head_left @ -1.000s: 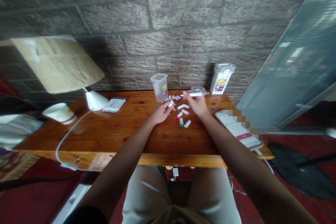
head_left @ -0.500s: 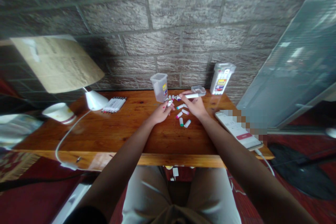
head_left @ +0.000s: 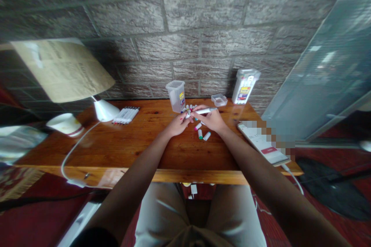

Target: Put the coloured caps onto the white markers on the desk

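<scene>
My right hand (head_left: 211, 120) is closed round a white marker (head_left: 204, 111) held level above the wooden table (head_left: 124, 142). My left hand (head_left: 179, 122) pinches a small marker cap (head_left: 188, 115) right at the marker's left tip. Several loose caps (head_left: 203, 135) with coloured ends lie on the table just below and behind both hands. A clear plastic tub (head_left: 176, 95) stands just behind my left hand.
A row of white markers (head_left: 126, 115) lies at the back left beside a white lamp base (head_left: 104, 110) and its cable. A paper cup (head_left: 65, 124) sits far left. A small clear lid (head_left: 219, 100), a taller marker box (head_left: 245, 86) and a phone (head_left: 263, 143) are on the right.
My right hand has brought the marker down and left, from beside the clear lid to my left hand. The marker's tip now meets the cap in my left fingers.
</scene>
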Demonstrator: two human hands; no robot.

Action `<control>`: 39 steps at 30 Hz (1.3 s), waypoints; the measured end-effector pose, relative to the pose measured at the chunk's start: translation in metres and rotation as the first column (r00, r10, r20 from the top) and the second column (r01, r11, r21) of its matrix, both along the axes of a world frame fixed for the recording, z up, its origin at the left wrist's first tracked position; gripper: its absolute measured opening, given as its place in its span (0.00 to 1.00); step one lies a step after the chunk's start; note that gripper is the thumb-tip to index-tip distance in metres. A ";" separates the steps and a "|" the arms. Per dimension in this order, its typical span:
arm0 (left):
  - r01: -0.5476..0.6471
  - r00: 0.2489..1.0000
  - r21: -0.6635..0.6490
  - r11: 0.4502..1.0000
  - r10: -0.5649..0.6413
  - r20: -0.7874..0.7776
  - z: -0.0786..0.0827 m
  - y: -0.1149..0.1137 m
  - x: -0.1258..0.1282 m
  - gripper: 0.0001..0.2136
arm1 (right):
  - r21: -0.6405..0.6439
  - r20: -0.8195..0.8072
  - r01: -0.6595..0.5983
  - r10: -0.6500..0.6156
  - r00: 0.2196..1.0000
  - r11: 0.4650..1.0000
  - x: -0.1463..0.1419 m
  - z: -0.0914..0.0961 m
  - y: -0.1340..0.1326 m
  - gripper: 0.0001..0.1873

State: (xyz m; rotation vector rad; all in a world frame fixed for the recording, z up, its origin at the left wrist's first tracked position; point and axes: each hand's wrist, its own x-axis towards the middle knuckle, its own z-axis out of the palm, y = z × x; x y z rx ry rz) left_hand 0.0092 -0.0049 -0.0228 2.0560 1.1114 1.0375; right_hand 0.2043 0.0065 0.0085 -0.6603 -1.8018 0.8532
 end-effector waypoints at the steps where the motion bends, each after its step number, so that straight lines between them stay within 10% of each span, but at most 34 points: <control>1: 0.005 1.000 0.004 1.000 -0.005 -0.003 0.001 0.000 0.000 0.14 | 0.010 0.011 0.003 -0.003 1.000 1.000 0.000 -0.001 0.000 0.16; 12: 0.046 0.995 -0.081 0.996 -0.039 0.093 0.006 -0.003 0.002 0.17 | -0.020 -0.217 0.286 -0.283 0.934 0.958 0.005 0.006 0.008 0.16; 29: 0.014 0.998 -0.093 0.996 -0.008 0.070 0.007 -0.002 0.002 0.10 | 0.015 -0.164 0.274 -0.268 0.949 0.961 0.003 0.001 0.009 0.16; 39: -0.014 1.000 -0.081 0.997 0.016 0.015 0.006 -0.001 0.001 0.08 | -0.006 -0.057 0.066 -0.066 0.996 0.998 -0.001 0.005 -0.003 0.15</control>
